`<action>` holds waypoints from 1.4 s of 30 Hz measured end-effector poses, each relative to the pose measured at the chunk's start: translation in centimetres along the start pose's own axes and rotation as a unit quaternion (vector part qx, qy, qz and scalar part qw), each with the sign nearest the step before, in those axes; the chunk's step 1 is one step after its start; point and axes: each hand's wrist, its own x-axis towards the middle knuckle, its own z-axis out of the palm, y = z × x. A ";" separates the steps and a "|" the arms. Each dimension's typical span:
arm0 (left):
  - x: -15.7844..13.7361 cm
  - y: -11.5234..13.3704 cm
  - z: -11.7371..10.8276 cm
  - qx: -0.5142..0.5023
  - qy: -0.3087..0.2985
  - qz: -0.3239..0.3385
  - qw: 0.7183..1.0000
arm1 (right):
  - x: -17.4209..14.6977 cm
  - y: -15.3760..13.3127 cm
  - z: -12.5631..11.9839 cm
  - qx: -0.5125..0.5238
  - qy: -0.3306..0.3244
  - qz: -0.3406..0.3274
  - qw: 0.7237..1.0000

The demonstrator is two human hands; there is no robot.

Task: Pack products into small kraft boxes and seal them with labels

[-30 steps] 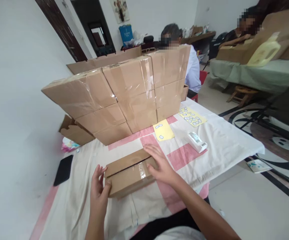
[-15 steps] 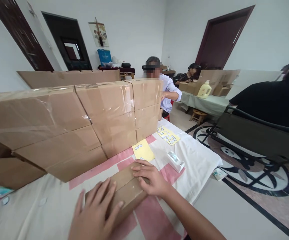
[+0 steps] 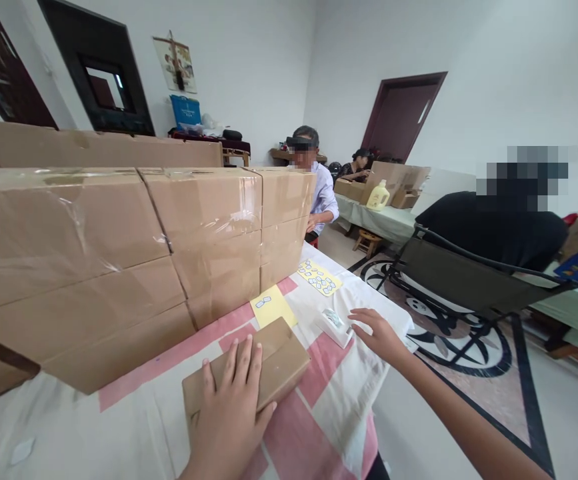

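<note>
A small brown cardboard box (image 3: 283, 363) lies on the cloth-covered table in front of me. My left hand (image 3: 236, 400) rests flat on its top, fingers spread. Off to the right, my right hand (image 3: 376, 335) hovers with fingers stretched out and nothing in them. Just left of its fingertips stands a white tape dispenser (image 3: 336, 328) with a clear roll. Beyond the box lie a yellow sheet (image 3: 271, 308) with a few small printed shapes and another yellow sheet (image 3: 320, 277) covered in several such shapes.
A wall of stacked, taped cartons (image 3: 209, 220) borders the table's left and far side. Across it sits a person in a light shirt (image 3: 325, 193). At right, someone in black sits in a folding chair (image 3: 461, 267). A yellow jug (image 3: 379, 196) stands on another table.
My right hand has left the box and moved right to beside the tape dispenser. My left hand stays on the box. The view has turned to the right.
</note>
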 end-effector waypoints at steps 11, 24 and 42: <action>-0.6 -0.4 -0.6 -0.024 -0.012 -0.002 1.000 | 0.8 -1.6 2.7 -0.037 -0.088 0.020 0.995; -0.8 -0.5 -0.4 -0.027 0.026 0.009 0.999 | 0.2 -0.6 5.0 -0.032 -0.044 0.026 0.998; -1.1 -0.8 -0.3 -0.020 0.046 0.023 0.998 | -2.0 1.6 8.8 0.027 0.123 0.034 0.991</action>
